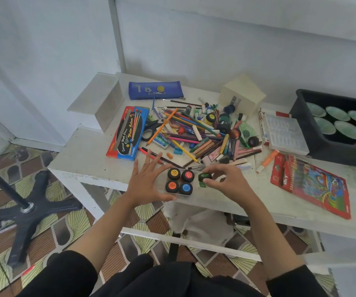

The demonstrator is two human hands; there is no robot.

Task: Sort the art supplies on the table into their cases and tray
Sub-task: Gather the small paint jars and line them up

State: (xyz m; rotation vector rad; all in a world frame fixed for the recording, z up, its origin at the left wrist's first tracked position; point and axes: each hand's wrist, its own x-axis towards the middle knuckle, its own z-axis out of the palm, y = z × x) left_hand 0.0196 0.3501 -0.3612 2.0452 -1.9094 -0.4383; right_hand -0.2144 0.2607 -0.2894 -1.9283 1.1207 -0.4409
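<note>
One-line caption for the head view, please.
Right hand pinches a green paint pot beside a clear case holding four pots; left hand rests open at the case's edge, supplies piled behind.

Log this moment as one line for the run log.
left hand: open at paint case | right hand: pinches green pot | four pots: in case

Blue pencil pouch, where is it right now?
Head view: the blue pencil pouch lies back left on the table, just behind the red watercolour box.

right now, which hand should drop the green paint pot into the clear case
Right hand: it pinches the green pot right beside the clear case; the left hand lies open at the case's other side.
</note>
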